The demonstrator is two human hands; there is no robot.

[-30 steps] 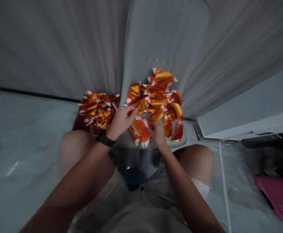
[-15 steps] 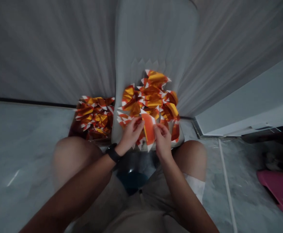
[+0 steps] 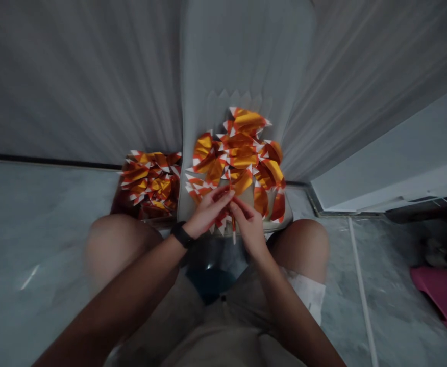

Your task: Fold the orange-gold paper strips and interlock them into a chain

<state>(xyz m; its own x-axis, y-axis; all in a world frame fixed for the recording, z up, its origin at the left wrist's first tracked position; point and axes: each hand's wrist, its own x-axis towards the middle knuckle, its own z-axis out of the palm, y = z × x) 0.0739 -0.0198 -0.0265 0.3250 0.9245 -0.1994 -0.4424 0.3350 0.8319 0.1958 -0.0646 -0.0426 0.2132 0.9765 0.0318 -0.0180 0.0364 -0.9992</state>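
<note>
My left hand [image 3: 209, 213] and right hand [image 3: 249, 228] pinch a thin rolled orange-and-white paper stick [image 3: 233, 230] between their fingertips, just in front of the heap of folded gold-and-orange paper pieces [image 3: 239, 155], where a slackened pinch could let it unroll or drop.

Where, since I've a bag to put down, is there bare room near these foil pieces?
The widest free patch is the marble floor left of the left knee, below the curtain. A narrower strip lies between the right knee and a white rod. It's crowded around the left hand and right hand, where foil pieces heap against the gray panel.
</note>
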